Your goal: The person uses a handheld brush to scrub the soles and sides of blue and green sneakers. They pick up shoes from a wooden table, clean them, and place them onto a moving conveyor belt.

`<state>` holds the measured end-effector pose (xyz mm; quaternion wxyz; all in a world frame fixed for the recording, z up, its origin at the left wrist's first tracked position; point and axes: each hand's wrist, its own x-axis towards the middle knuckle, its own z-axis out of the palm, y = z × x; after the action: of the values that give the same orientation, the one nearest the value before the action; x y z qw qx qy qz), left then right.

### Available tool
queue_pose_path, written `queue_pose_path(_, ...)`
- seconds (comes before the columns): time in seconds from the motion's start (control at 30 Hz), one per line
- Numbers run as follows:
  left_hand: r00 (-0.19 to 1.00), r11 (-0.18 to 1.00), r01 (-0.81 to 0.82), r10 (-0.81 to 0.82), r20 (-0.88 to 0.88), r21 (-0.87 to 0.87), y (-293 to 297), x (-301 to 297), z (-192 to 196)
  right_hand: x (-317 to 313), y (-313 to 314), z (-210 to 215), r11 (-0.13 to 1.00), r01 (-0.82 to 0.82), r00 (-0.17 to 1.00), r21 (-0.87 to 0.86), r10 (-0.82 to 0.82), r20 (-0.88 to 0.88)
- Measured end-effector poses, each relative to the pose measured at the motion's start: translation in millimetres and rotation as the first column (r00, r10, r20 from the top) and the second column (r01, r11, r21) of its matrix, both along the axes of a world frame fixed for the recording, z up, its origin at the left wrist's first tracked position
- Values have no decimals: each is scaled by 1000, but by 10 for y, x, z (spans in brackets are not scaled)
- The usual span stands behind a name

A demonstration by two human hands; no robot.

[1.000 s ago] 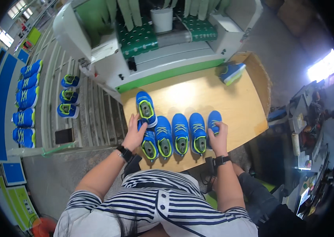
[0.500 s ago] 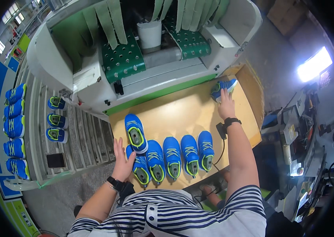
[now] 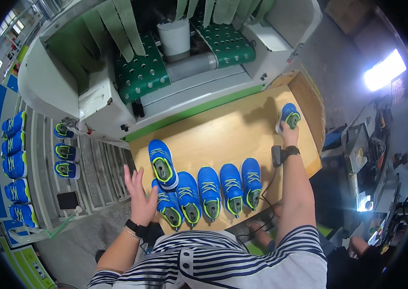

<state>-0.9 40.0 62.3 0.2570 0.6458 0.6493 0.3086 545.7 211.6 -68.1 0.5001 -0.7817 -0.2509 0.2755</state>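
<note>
At the far right of the wooden board point(image 3: 199, 139), my right hand point(image 3: 289, 134) grips a blue sneaker point(image 3: 288, 113) by its heel, its toe pointing away from me. Beside the left end of the shoe row, my left hand point(image 3: 141, 196) is open with fingers spread and nothing in it. Closest to it is a blue sneaker point(image 3: 161, 161) lying partly over another sneaker point(image 3: 167, 207). Several more blue sneakers point(image 3: 209, 190) with lime trim stand in a row along the near edge, heels toward me.
Beyond the board stands a machine with a perforated green conveyor belt point(image 3: 141, 72), hanging fabric strips and a white cup-shaped container point(image 3: 174, 41). To the left, a slatted rack point(image 3: 100, 173) holds several sneakers point(image 3: 16, 164) and a dark phone point(image 3: 68, 200). A cardboard flap point(image 3: 305, 98) edges the right side.
The sneaker in my right hand has turned from lying on its side to upright, toe away, and shifted right and nearer. My left hand has moved slightly left and down.
</note>
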Motion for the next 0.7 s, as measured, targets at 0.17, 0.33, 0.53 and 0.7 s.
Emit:
queue_pose_path(0.17, 969, 970, 215, -227, 99, 116, 373, 525, 495, -1133, -642, 1328, 941, -289, 893, 176, 331, -306)
queue_pose_path(0.33, 672, 954, 288, -263, 692, 83, 389, 1326, 786, -2392, -1584, 2185, 348, -930, 368, 121, 866, 340)
queue_pose_path(0.53, 587, 994, 98, -93, 804, 43, 821, 800, 1112, -1354, -1986, 1445, 906, -398, 867, -145, 423, 263)
queue_pose_path(0.7, 729, 934, -191, -72, 680, 303, 2004, 573, 1341, -1692, -2590, 406, 853, -518, 806, -63, 511, 299)
